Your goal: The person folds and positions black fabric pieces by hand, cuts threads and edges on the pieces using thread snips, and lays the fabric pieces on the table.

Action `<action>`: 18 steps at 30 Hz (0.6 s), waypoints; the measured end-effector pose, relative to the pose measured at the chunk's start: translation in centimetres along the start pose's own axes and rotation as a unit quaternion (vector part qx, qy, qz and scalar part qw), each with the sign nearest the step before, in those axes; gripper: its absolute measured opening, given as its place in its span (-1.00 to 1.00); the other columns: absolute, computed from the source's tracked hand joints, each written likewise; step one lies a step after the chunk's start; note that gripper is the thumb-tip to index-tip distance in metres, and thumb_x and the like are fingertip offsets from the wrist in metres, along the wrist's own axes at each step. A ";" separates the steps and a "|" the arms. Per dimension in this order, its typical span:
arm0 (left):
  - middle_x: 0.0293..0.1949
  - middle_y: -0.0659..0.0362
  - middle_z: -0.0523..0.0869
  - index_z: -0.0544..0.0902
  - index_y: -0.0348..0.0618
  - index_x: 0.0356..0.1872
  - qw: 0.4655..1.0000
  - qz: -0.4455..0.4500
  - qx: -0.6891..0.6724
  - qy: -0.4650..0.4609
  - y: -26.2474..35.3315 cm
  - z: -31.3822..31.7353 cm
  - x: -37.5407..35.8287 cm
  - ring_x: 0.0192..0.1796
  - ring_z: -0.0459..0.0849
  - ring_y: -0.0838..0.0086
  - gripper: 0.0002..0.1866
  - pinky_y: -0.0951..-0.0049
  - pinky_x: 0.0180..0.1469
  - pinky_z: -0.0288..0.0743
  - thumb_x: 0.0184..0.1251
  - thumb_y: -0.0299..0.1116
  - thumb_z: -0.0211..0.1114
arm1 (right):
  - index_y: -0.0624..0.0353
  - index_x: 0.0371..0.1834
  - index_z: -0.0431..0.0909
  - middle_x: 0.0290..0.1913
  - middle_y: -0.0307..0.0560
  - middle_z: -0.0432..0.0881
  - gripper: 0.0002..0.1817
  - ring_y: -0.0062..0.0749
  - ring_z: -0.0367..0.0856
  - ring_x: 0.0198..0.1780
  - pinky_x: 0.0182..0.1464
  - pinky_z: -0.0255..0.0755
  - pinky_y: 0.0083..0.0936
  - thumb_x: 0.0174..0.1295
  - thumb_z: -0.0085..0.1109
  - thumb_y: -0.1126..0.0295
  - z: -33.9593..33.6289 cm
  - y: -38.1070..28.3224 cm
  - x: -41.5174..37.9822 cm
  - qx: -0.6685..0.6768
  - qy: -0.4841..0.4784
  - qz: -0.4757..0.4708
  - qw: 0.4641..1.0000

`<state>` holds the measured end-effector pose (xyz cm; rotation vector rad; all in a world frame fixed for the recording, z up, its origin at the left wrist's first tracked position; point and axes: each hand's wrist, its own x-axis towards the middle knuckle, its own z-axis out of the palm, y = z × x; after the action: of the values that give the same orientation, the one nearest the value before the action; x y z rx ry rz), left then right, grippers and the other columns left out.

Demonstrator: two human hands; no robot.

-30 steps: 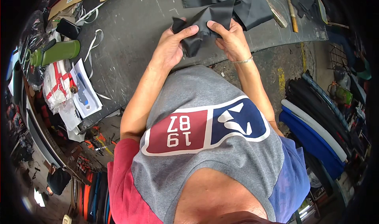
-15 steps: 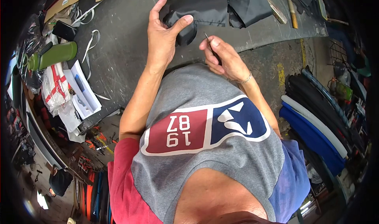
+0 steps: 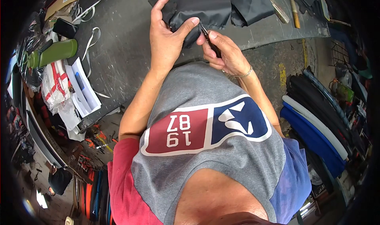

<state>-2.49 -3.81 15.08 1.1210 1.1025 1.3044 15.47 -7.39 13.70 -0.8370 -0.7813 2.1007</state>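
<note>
Black fabric (image 3: 206,9) lies bunched and folded near the front of the dark table. My left hand (image 3: 168,40) is closed on its near left part, thumb on top and forefinger stretched out over the cloth. My right hand (image 3: 227,54) grips a slim black-handled tool (image 3: 214,47) with a pointed metal tip; its exact kind is hard to make out. That tip is at the fabric's near edge, close beside my left thumb. Another folded black fabric piece (image 3: 253,9) lies to the right.
A wooden stick (image 3: 293,9) lies at the table's right. On the left are a green bottle (image 3: 53,54), a phone (image 3: 65,29), white strips (image 3: 92,46) and papers (image 3: 84,88). Fabric rolls (image 3: 312,126) stand right of me. A person (image 3: 60,181) is at lower left.
My right hand has turned and brought the tool's tip up and left to the fabric edge by my left thumb. My left hand and the fabric have shifted slightly right.
</note>
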 end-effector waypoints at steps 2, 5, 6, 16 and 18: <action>0.14 0.00 0.65 0.28 -0.30 0.49 1.000 0.006 -0.003 0.003 0.3 0.1 -0.1 0.10 0.72 0.43 -0.17 0.46 0.17 0.66 0.26 -0.53 0.57 | 0.26 0.01 0.50 -0.51 -0.37 0.30 -0.53 -0.76 0.06 -0.64 -0.67 -0.06 -0.69 0.71 -0.23 0.04 0.1 -0.1 -0.1 -0.001 0.006 0.008 1.000; 0.13 0.01 0.66 0.28 -0.29 0.49 1.000 0.012 -0.002 0.004 0.1 0.1 -0.2 0.10 0.72 0.45 -0.18 0.47 0.16 0.66 0.26 -0.53 0.57 | 0.21 -0.02 0.49 -0.51 -0.38 0.28 -0.55 -0.76 0.01 -0.64 -0.67 -0.08 -0.71 0.70 -0.23 0.04 0.6 -0.3 -0.1 -0.001 0.022 0.017 1.000; 0.12 0.01 0.66 0.28 -0.29 0.49 1.000 0.013 -0.001 0.003 0.1 0.0 -0.2 0.10 0.72 0.45 -0.18 0.47 0.16 0.66 0.26 -0.53 0.57 | 0.20 -0.03 0.48 -0.51 -0.38 0.27 -0.56 -0.76 0.00 -0.63 -0.67 -0.09 -0.71 0.70 -0.23 0.03 0.5 -0.1 -0.1 -0.001 0.023 0.016 1.000; 0.12 0.03 0.65 0.27 -0.30 0.50 1.000 0.006 0.009 0.011 0.1 0.3 -0.2 0.10 0.71 0.45 -0.16 0.47 0.15 0.65 0.26 -0.55 0.56 | 0.16 -0.07 0.46 -0.50 -0.38 0.28 -0.58 -0.76 0.03 -0.61 -0.66 -0.09 -0.71 0.71 -0.22 0.03 0.7 -0.3 -0.2 0.000 0.024 0.024 0.999; 0.12 0.02 0.65 0.26 -0.29 0.50 1.000 0.016 0.010 0.008 -0.4 0.1 -0.1 0.09 0.72 0.43 -0.17 0.45 0.10 0.70 0.26 -0.55 0.56 | 0.15 -0.07 0.46 -0.50 -0.38 0.28 -0.59 -0.76 0.03 -0.61 -0.66 -0.09 -0.70 0.71 -0.22 0.04 0.8 -0.4 -0.2 0.001 0.026 0.024 0.999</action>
<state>-2.32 -3.91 14.75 1.1485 1.1150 1.3321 15.15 -7.53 14.50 -0.9135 -0.7389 2.1119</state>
